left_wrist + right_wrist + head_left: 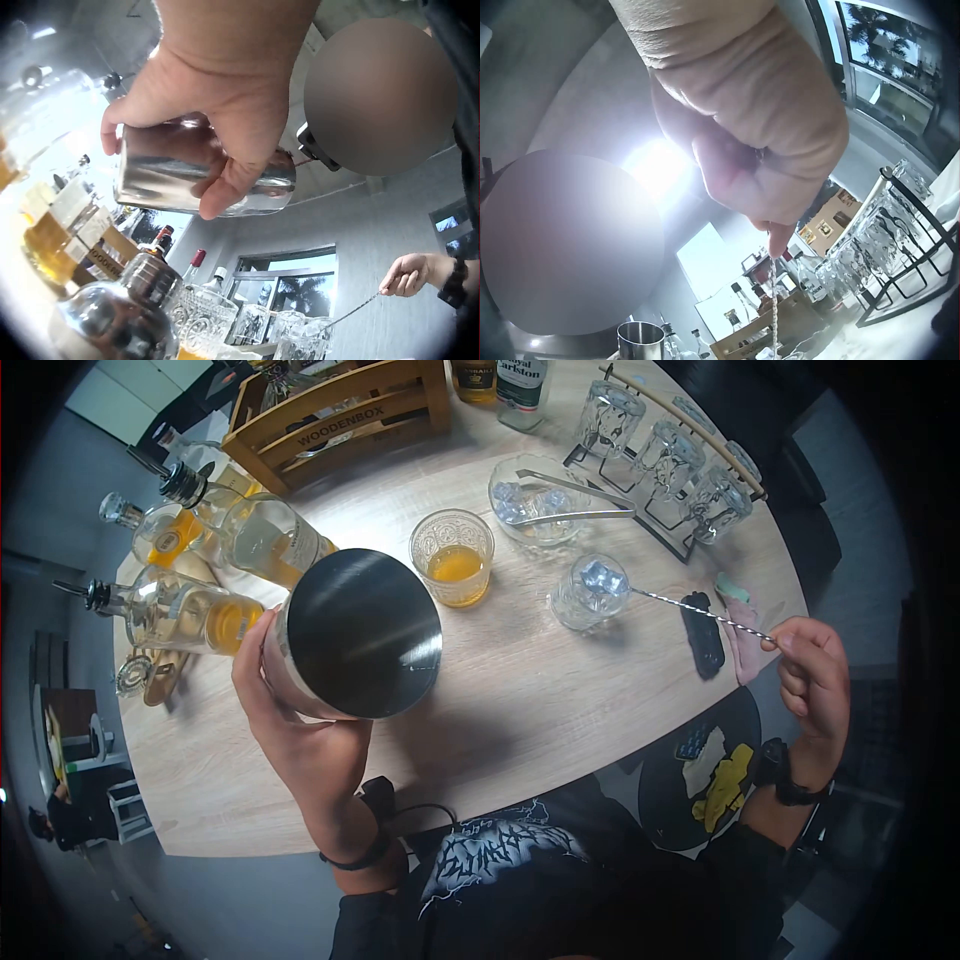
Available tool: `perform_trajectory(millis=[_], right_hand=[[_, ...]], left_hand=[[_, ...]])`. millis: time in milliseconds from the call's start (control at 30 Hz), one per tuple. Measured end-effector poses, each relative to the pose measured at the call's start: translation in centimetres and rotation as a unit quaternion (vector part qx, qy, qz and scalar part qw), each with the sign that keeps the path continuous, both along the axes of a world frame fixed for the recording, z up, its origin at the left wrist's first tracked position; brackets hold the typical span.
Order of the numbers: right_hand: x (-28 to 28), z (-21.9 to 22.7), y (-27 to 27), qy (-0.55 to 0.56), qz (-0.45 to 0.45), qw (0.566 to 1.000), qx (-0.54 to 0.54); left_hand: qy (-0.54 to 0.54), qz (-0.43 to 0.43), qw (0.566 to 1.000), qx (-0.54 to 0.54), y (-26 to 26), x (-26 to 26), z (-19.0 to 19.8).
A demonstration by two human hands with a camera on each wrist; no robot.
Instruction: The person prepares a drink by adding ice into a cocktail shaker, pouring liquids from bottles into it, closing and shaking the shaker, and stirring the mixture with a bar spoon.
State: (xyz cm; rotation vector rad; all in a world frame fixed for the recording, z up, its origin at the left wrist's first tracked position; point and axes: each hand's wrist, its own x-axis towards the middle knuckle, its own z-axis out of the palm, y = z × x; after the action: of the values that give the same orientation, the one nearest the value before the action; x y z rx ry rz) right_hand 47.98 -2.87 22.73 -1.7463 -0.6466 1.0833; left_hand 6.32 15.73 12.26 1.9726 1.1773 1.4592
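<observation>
A metal shaker cup (365, 635) is gripped by my left hand (315, 750), its dark opening facing the head camera. In the left wrist view the fingers and thumb of my left hand (225, 97) curl round the cup (172, 176). My right hand (815, 670) pinches the end of a twisted bar spoon (700, 610), which reaches into a small glass of ice (590, 595). The right wrist view shows my right hand (757, 142) above the spoon's shaft (774, 315). A patterned glass with amber liquid (455, 565) stands between cup and ice glass.
Bottles with pourers (260, 535) stand at the left, beside a wooden crate (335, 430). Behind the glasses are a glass bowl with ice (545, 530) and metal tongs (570, 515). A rack of upturned glasses (670, 460) stands back right. Cloths (742, 640) lie near the right edge.
</observation>
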Motion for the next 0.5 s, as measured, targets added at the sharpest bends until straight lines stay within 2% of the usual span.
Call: perform_trajectory(millis=[167,367,433,467,500], right_hand=[[-1.0,-0.3,1.3,-0.05,0.016,0.998,-0.028],[-4.2,0.4,1.7,-0.181,0.074,0.979,-0.064],[-5.3,0.6,1.5,-0.344,0.099,0.933,-0.031],[-5.6,0.9,1.6,-0.344,0.099,0.933,-0.031],[-5.8,1.3,1.7,-0.409,0.131,0.903,0.001]], left_hand=[[-0.009,0.011,1.0,-0.011,0.1,-0.1,-0.2],[-0.01,0.004,1.0,-0.009,0.0,-0.1,-0.1],[-0.01,0.003,1.0,-0.01,0.0,-0.1,-0.1],[-0.01,0.002,1.0,-0.012,0.0,-0.1,-0.1],[-0.01,0.002,1.0,-0.012,0.0,-0.1,-0.1]])
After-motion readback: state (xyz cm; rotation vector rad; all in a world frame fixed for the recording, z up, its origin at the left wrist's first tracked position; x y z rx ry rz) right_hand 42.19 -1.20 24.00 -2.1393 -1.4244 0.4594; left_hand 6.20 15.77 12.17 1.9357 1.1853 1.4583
